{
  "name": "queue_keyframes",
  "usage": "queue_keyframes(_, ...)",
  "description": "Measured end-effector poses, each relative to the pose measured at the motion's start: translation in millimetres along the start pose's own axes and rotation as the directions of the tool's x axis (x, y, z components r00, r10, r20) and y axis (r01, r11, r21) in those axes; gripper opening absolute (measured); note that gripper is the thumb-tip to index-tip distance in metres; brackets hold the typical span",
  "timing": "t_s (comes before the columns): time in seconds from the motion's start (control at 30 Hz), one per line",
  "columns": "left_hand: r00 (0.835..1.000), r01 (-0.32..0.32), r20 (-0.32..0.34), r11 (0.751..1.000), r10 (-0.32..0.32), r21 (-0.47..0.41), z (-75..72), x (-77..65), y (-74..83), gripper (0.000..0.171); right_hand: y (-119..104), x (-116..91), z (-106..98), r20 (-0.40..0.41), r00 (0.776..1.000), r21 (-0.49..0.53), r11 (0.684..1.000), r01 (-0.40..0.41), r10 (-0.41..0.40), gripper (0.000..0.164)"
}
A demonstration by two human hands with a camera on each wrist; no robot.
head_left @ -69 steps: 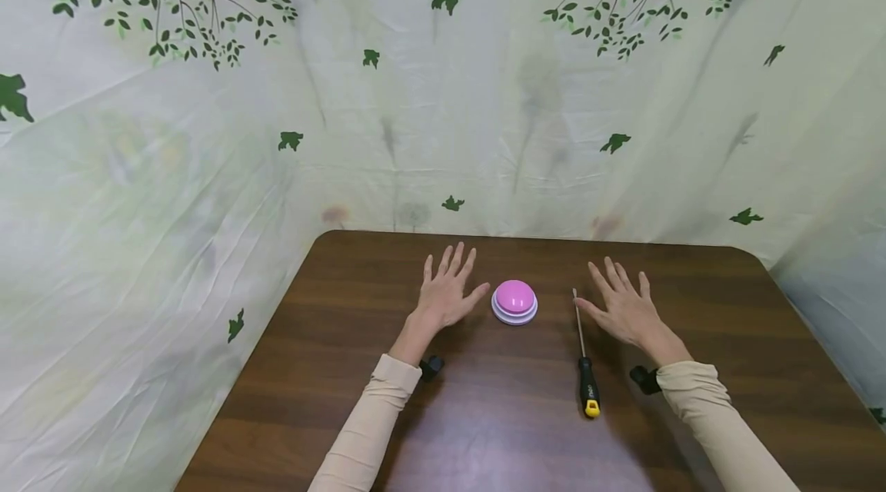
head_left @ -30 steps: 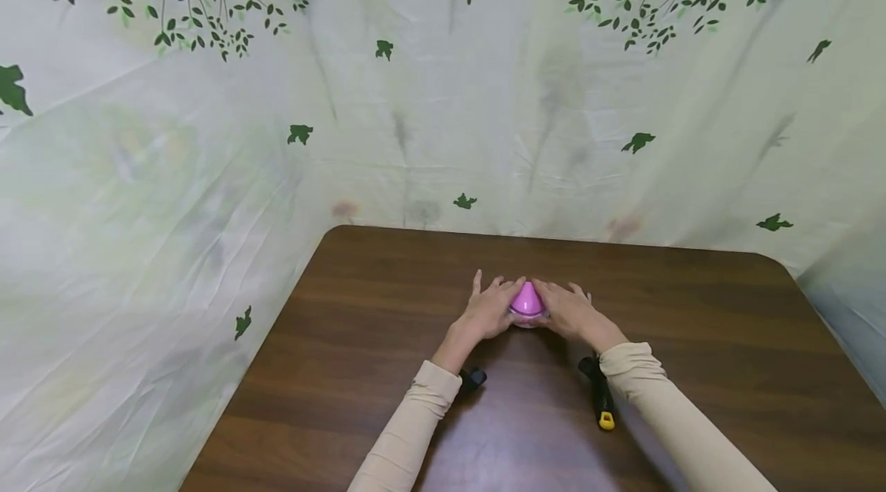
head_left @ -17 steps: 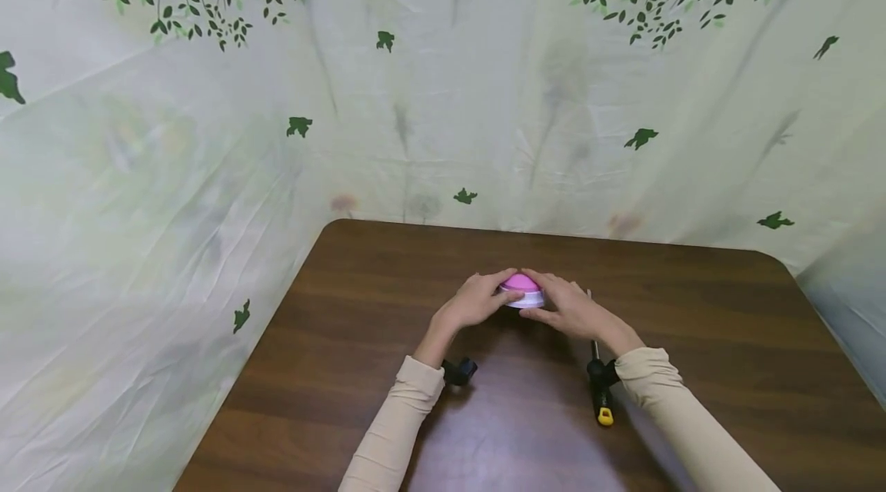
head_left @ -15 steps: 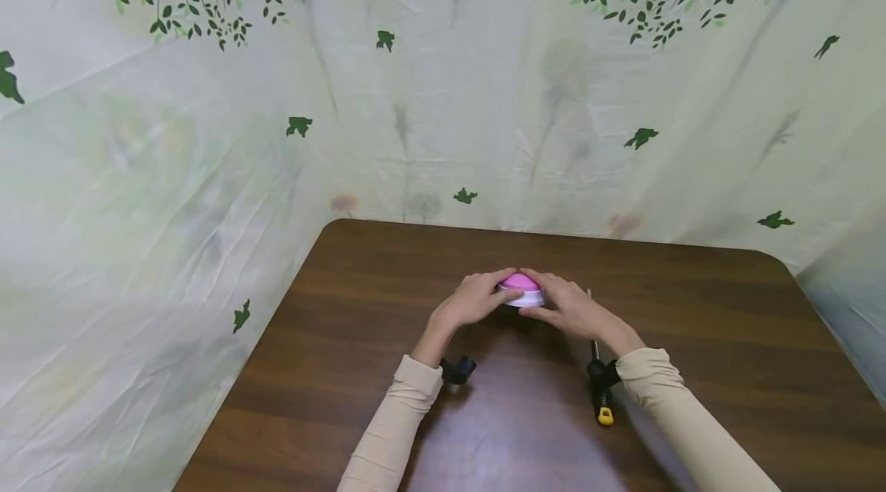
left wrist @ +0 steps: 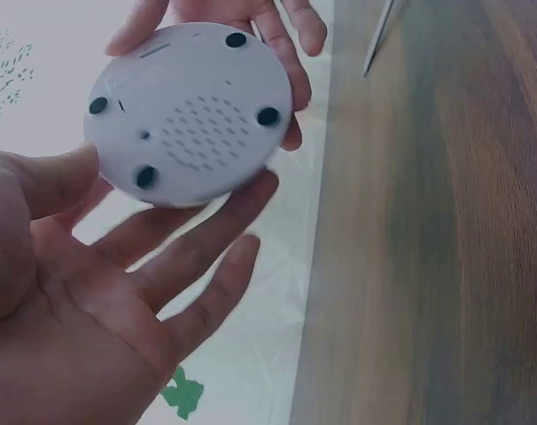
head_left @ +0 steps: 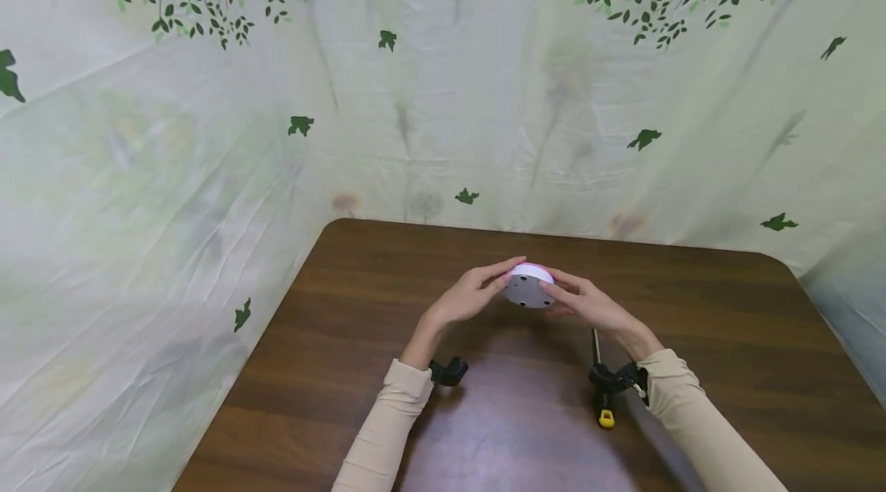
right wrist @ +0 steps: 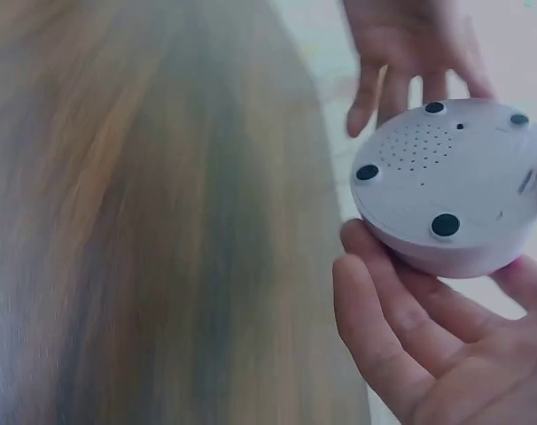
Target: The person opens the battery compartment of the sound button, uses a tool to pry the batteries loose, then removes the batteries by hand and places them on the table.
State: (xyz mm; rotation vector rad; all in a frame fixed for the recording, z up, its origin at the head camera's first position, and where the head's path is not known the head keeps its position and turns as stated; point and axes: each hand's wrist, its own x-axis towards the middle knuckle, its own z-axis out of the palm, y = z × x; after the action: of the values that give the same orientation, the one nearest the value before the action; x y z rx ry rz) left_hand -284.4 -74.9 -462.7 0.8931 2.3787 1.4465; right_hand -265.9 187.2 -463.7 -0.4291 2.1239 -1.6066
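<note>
Backdrop cloth (head_left: 187, 192), far L. & across whole rear: pale, printed w/ green leaves & branch sprays. Table (head_left: 277, 384), in front of cloth: brown wood-grain, rounded far corners. Left sleeve (head_left: 384, 423): beige, cuff short of wrist. Left wrist cam. (head_left: 450, 372): black, worn on inner side. Left hand (head_left: 464, 298): gripping push-button unit; on my L. wrist feed I get thumb at rim, fingers bent around side, little fingertip apart from it.

Push-button unit (head_left: 527, 290), ctr.: round, white base, pink edge showing at far side. Held between both hands above table, tilted, underside turned twd. wearer. I count four dark round feet (right wrist: 445, 226), plus perforated grille (left wrist: 205, 133) & small slot.

Right hand (head_left: 591, 304): also gripping unit, thumb over its underside, fingers curved round side. Screwdriver (head_left: 604, 403), below R. hand: lying on table, thin metal shaft pointing away, blk. handle w/ yellow end, partly hidden from me by right wrist cam. (head_left: 612, 379), blk. Right sleeve (head_left: 706, 415), far R. of items: beige, same as L.
</note>
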Motion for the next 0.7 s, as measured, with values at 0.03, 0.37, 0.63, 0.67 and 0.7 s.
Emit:
queue_keyframes(0.03,1.000,-0.009,0.004,1.000,0.009,-0.019,0.6,0.0,-0.8,0.046,0,-1,-1,0.002,1.000,0.040,0.999,-0.021,0.021,0.064)
queue_keyframes(0.37,0.999,-0.030,-0.025,0.996,0.028,-0.078,6.7,3.4,0.2,0.044,-1,-10,3,0.002,1.000,0.111,0.994,0.015,-0.016,0.061)
queue_keyframes(0.63,0.996,0.006,-0.085,0.997,-0.013,-0.081,7.7,4.0,0.9,0.041,-2,-13,6,-0.045,0.994,0.051,0.993,0.103,-0.100,0.055)
queue_keyframes(0.67,0.996,0.009,-0.092,0.996,-0.018,-0.088,8.3,4.3,0.8,0.041,-2,-13,6,-0.055,0.994,0.069,0.993,0.098,-0.094,0.055)
queue_keyframes(0.7,0.995,0.009,-0.097,0.995,-0.019,-0.099,9.0,4.4,1.4,0.041,-2,-14,7,-0.068,0.994,0.094,0.992,0.088,-0.082,0.055)
